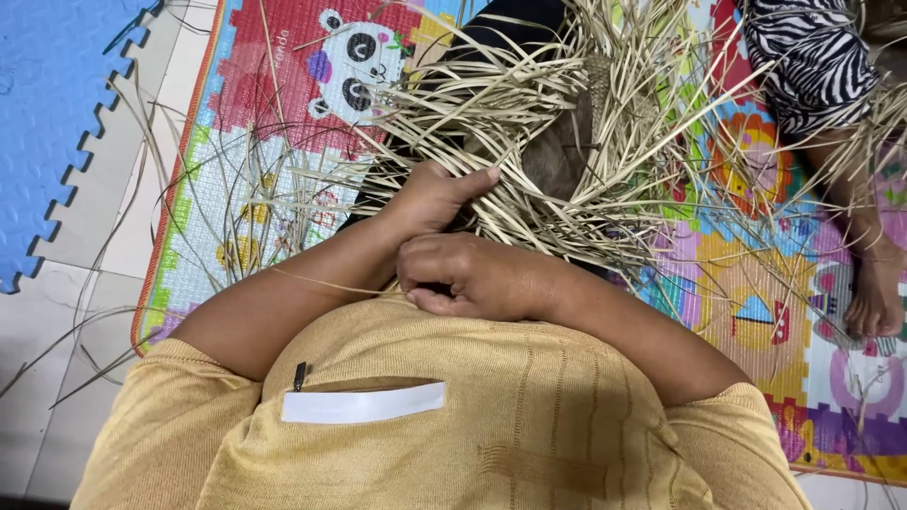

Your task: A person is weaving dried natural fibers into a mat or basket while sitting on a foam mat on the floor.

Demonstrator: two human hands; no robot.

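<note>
Colourful play mat [283, 179] on tiled floor, blue foam tile [47, 123] at its left edge; straw bundle [548, 123] mid-mat, left hand [435, 194] closed gripping its strands, right hand [472, 279] curled shut just beside, grip contents unclear; another person's bare foot [874, 283] at right edge.

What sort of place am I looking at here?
Likely a home floor used for handcraft: a colourful play mat on floor tiles, blue foam tiles, and dried straw strips under both hands.
</note>
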